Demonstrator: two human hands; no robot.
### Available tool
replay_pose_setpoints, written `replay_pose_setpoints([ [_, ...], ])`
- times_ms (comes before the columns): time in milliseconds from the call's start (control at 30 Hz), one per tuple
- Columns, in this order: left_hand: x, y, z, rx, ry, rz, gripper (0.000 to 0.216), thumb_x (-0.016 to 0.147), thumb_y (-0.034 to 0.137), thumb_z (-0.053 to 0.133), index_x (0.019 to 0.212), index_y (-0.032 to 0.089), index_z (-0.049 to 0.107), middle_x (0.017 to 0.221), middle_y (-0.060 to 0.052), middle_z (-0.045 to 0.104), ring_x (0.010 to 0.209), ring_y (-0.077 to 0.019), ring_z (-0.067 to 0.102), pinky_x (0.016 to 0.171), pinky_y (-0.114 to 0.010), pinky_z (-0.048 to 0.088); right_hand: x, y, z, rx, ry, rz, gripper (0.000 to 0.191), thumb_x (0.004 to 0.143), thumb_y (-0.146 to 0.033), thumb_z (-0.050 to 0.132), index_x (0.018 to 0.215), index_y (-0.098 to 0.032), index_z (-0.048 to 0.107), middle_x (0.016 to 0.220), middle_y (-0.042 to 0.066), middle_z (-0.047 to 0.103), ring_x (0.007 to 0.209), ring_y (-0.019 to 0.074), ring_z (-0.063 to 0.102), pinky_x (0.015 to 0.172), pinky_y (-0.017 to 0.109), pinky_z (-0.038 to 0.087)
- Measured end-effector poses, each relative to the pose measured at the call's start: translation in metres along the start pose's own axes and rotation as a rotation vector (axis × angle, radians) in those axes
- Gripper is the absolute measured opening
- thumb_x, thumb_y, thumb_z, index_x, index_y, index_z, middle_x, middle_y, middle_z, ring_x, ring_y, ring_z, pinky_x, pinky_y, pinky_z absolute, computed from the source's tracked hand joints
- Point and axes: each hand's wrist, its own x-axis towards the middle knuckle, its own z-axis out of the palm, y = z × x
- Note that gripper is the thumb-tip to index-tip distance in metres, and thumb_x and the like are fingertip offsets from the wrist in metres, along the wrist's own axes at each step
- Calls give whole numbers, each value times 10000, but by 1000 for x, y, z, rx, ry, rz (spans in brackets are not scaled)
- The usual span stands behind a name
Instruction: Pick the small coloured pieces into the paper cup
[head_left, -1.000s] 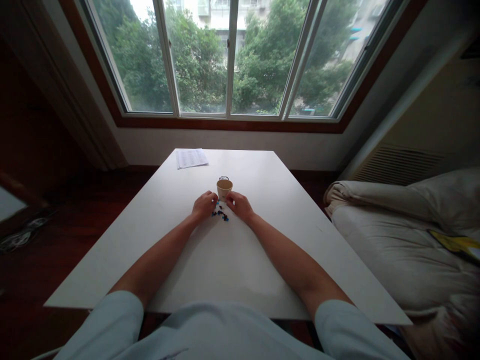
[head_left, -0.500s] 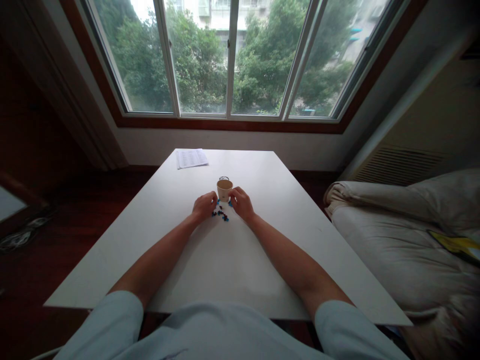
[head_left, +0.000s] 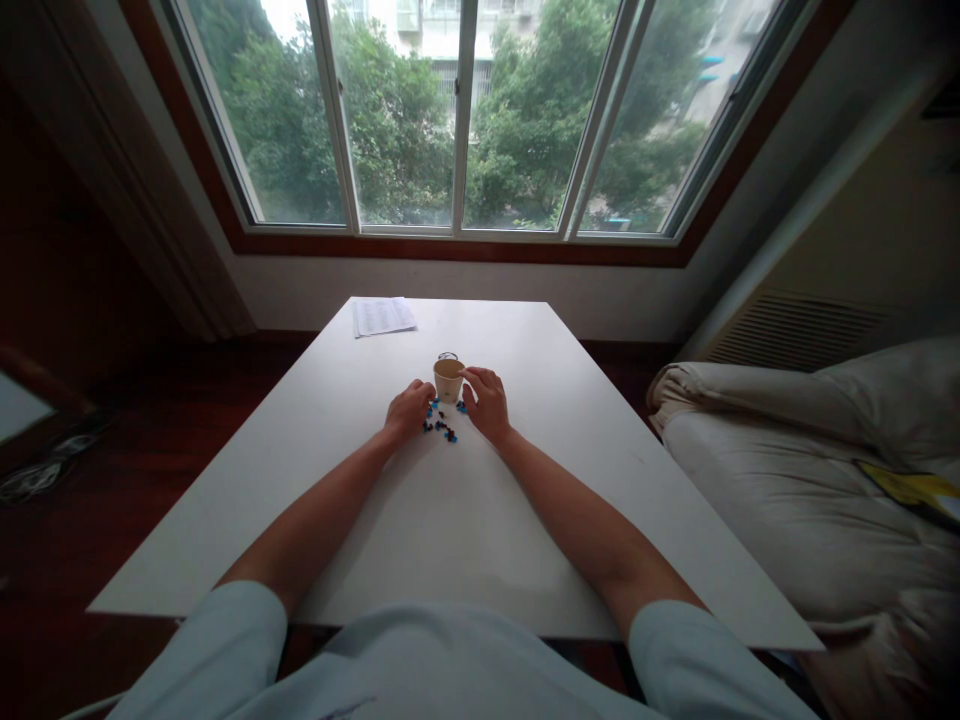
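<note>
A paper cup (head_left: 448,386), tan and open at the top, stands upright on the white table (head_left: 442,530). Several small blue and dark pieces (head_left: 450,436) lie scattered in front of it, too small to name. To the cup's left, my left hand (head_left: 407,412) is closed beside the blue pieces; what its fingers hold, if anything, is hidden. My right hand (head_left: 489,404) is at the cup's right side, thumb and fingers apart, with a fingertip by the rim. Blue pieces lie near its thumb.
Behind the cup lies a thin dark loop-shaped object (head_left: 448,355). Printed papers (head_left: 384,317) rest at the table's far left corner. A sofa with a pale cover (head_left: 795,480) stands to the right, and a window (head_left: 457,120) is beyond the table.
My right hand has opened, its fingers lifting and spreading at the cup's rim. The left hand has barely moved, and the cup stays in nearly the same place.
</note>
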Motion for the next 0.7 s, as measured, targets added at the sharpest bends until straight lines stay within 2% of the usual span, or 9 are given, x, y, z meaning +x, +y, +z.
replay_pose_setpoints([
  [233,0,-2,2,-34,35,21,208,927,197,467,924,240,671,1013,-30,613,799,-144,598,748,-274,443,2,-2,1,-22,-68,-50,418,979,-263,437,1386,-230,523,1420,95,523,1341,268,424,1107,471,366],
  [333,-1,-3,3,-49,52,43,185,923,219,496,944,240,679,1035,-33,615,819,-149,601,761,-275,446,3,-3,1,-3,-65,-43,400,979,-272,439,1366,-242,536,1411,91,530,1333,270,427,1108,483,360],
  [533,-1,-4,3,-75,54,53,206,919,230,518,992,247,711,1048,-36,625,807,-146,602,758,-273,457,0,-2,-3,13,-34,-27,270,980,-256,448,1158,-218,647,1189,107,628,1133,254,524,990,422,416],
  [700,-1,-4,3,-94,78,32,199,911,217,528,972,249,715,1021,-30,624,790,-136,596,764,-263,458,-3,1,3,17,-168,-60,177,954,-236,487,938,-203,661,845,59,648,841,206,553,823,337,416],
])
